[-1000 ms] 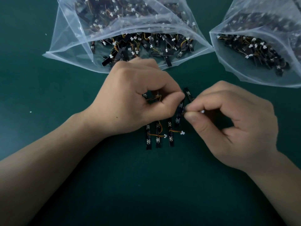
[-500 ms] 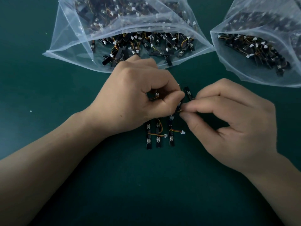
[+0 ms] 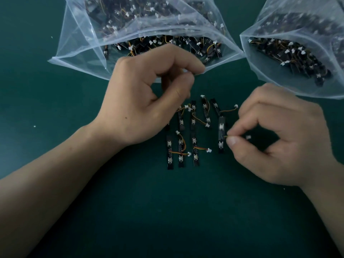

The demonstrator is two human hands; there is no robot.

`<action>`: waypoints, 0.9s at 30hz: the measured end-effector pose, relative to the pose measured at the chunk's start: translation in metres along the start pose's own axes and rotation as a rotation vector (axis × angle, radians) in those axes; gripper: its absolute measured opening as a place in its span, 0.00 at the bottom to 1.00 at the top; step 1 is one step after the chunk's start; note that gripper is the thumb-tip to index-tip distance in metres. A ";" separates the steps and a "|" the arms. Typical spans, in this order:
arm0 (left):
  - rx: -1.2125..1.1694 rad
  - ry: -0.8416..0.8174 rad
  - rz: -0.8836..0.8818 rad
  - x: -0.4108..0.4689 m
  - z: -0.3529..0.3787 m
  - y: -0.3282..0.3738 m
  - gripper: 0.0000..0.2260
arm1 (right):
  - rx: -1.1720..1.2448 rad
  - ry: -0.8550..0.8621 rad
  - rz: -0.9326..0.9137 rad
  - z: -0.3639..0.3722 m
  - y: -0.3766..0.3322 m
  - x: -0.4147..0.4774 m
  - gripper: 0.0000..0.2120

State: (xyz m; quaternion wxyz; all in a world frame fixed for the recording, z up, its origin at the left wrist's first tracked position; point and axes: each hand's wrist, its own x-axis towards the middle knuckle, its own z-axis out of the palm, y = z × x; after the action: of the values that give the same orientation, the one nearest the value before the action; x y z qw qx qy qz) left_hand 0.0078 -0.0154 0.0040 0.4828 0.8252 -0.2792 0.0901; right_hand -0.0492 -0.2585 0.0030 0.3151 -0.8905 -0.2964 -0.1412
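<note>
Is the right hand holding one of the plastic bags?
No, the right hand pinches the wire of a black strip lying on the green mat, clear of the bag beside it.

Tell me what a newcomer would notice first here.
The right hand pinches the wire of a black strip at mid-mat, with the left hand curled to its left. Rows of similar strips lie between them on the green mat. A clear bag at top centre and a second bag at top right bulge with more.
</note>
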 end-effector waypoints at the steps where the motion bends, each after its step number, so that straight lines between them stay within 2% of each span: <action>1: 0.001 0.009 -0.006 0.000 0.000 -0.001 0.08 | 0.010 -0.029 -0.004 -0.001 0.001 0.000 0.07; 14: 0.051 -0.019 -0.029 0.001 -0.001 0.001 0.08 | 0.011 -0.216 -0.032 0.002 0.004 -0.003 0.06; 27: 0.063 -0.027 -0.045 0.000 0.000 0.002 0.08 | 0.008 -0.189 0.014 0.006 0.004 -0.004 0.07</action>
State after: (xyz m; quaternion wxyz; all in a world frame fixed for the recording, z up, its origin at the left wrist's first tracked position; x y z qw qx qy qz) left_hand 0.0069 -0.0161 0.0057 0.4547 0.8472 -0.2639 0.0768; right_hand -0.0495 -0.2587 -0.0048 0.2903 -0.9006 -0.3191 -0.0533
